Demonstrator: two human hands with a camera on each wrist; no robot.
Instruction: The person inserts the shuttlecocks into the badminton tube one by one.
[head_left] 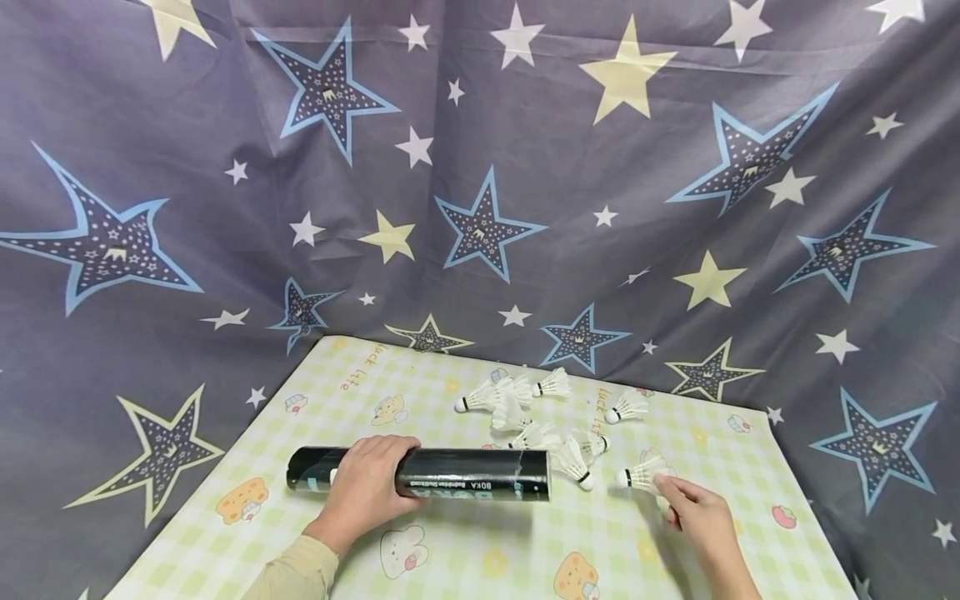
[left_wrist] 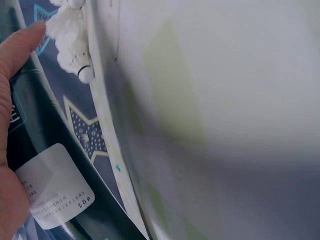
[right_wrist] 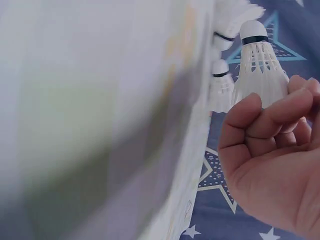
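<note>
My left hand (head_left: 372, 481) grips a black shuttlecock tube (head_left: 480, 475) around its left half, holding it sideways above the table. A white label (left_wrist: 56, 186) shows on the tube in the left wrist view. Between thumb and fingers, my right hand (head_left: 699, 517) pinches a white shuttlecock (head_left: 639, 476) by its feathered skirt. Its cork points left, toward the tube's right end, with a gap between them. In the right wrist view, the held shuttlecock (right_wrist: 260, 70) has its black-banded cork upward. The inside of the tube is hidden.
Several loose shuttlecocks (head_left: 573, 462) lie clustered behind and right of the tube. One shuttlecock (head_left: 625, 408) sits apart at the back right. A green checked cloth (head_left: 465, 550) covers the table, and a grey star-patterned curtain (head_left: 480, 125) hangs behind it.
</note>
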